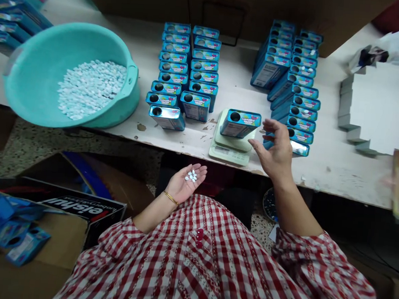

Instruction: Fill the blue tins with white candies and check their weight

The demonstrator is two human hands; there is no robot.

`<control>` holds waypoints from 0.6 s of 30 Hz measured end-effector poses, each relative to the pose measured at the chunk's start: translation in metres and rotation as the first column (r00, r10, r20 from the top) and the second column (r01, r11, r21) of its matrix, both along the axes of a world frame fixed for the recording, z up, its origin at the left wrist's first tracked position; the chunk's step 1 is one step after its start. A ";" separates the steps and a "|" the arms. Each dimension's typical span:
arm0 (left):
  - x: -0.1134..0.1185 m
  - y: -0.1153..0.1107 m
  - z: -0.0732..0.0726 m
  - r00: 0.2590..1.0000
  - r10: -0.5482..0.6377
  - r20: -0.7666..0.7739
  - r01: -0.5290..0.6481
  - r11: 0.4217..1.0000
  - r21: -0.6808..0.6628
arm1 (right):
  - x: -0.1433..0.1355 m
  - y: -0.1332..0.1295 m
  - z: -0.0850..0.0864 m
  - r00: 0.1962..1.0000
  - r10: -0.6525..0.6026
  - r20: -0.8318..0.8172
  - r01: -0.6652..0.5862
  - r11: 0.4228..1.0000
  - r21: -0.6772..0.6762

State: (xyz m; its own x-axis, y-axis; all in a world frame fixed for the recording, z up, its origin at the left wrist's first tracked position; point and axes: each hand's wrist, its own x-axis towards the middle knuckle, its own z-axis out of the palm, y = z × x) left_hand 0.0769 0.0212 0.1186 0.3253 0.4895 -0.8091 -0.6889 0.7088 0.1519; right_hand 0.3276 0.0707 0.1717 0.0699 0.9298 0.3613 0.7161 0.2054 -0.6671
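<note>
Several small white candies (pixel 191 176) rest in the upturned palm of my left hand (pixel 184 182), held below the table's front edge. My right hand (pixel 276 147) is raised, thumb and fingers apart and nothing in it. Just left of it, a blue candy tin (pixel 240 123) with a round hole in its top stands upright on a pale green kitchen scale (pixel 229 154). The scale's display cannot be read. Right behind my right hand, a row of similar blue tins (pixel 300 124) runs back along the table.
A turquoise tub (pixel 24 78) at the left holds a heap of white candies (pixel 90 88). Two columns of blue tins (pixel 187 67) stand mid-table. White cardboard pieces (pixel 379 106) lie at the right. Below left, an open carton (pixel 62 240) contains blue tins (pixel 24 247).
</note>
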 end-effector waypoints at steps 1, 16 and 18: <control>0.000 0.001 0.000 1.000 0.002 -0.002 -0.002 1.000 -0.004 | 0.000 0.003 -0.005 0.999 0.002 -0.033 -0.002 1.000 -0.006; 0.002 0.015 0.010 0.996 0.037 0.081 -0.042 0.997 0.059 | -0.028 0.001 0.004 0.994 -0.016 0.109 0.007 0.997 0.081; 0.008 0.020 0.015 0.989 0.034 0.146 -0.050 0.993 0.108 | -0.049 -0.013 0.010 0.964 0.210 0.166 -0.217 0.976 0.024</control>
